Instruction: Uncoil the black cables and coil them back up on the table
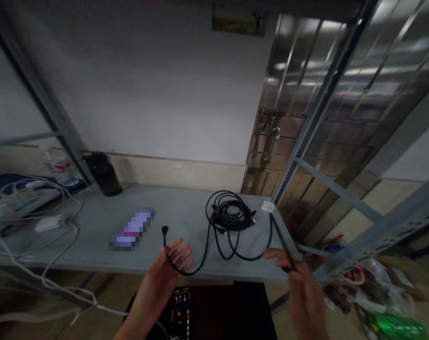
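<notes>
A coiled black cable [231, 215] lies on the grey shelf, with loose loops running toward both hands. My left hand [170, 267], palm up with fingers loosely spread, holds one cable end between thumb and index finger. That end's black plug [165, 230] points up beyond the thumb. On the right, my right hand [299, 278] is closed around a dark, straight stretch that looks like part of the same cable. Its far end is beside a small white piece [267, 206] at the shelf's edge. Whether the two are joined, I cannot tell.
On the grey shelf [179, 200] are a blurred-out phone [134, 229], a dark bottle [104, 174] and a white adapter [49, 223] among white cords. A metal post [320, 108] rises at right. Bags and a green bottle [400, 327] lie on the floor.
</notes>
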Action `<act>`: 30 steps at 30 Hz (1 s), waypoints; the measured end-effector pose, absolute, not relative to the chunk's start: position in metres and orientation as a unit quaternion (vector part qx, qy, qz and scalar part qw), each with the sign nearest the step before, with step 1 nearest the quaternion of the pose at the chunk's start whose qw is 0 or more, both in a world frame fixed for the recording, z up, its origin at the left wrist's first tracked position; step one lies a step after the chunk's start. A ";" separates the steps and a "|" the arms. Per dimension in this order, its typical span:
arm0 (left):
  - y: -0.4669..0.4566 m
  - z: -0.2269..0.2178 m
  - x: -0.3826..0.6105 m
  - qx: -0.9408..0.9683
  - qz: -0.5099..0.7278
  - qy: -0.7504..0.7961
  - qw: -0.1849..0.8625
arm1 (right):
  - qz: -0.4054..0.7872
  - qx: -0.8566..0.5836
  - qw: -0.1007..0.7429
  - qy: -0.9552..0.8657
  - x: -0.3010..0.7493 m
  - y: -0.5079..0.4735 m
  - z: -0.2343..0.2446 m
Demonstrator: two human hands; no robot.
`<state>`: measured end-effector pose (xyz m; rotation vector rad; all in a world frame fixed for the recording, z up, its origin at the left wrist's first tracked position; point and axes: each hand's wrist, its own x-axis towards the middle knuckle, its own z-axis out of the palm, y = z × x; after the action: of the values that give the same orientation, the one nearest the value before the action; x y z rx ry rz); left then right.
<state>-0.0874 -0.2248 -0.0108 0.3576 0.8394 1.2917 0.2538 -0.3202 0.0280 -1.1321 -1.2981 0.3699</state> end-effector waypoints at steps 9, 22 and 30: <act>-0.232 -0.053 -0.084 0.252 0.536 0.424 0.685 | 0.078 -0.445 0.354 -0.818 0.112 -0.239 -0.037; -0.179 -0.032 -0.125 0.547 0.538 0.542 0.342 | 0.016 -0.382 0.252 -0.889 0.086 -0.171 -0.047; -0.140 -0.072 -0.138 0.754 0.408 0.505 0.098 | 0.070 -0.379 0.308 -0.870 0.082 -0.160 -0.055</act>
<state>-0.1380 -0.1403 -0.0717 2.2319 1.4943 1.2066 0.0822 -0.1597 -0.0549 -1.0010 -2.2993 0.1848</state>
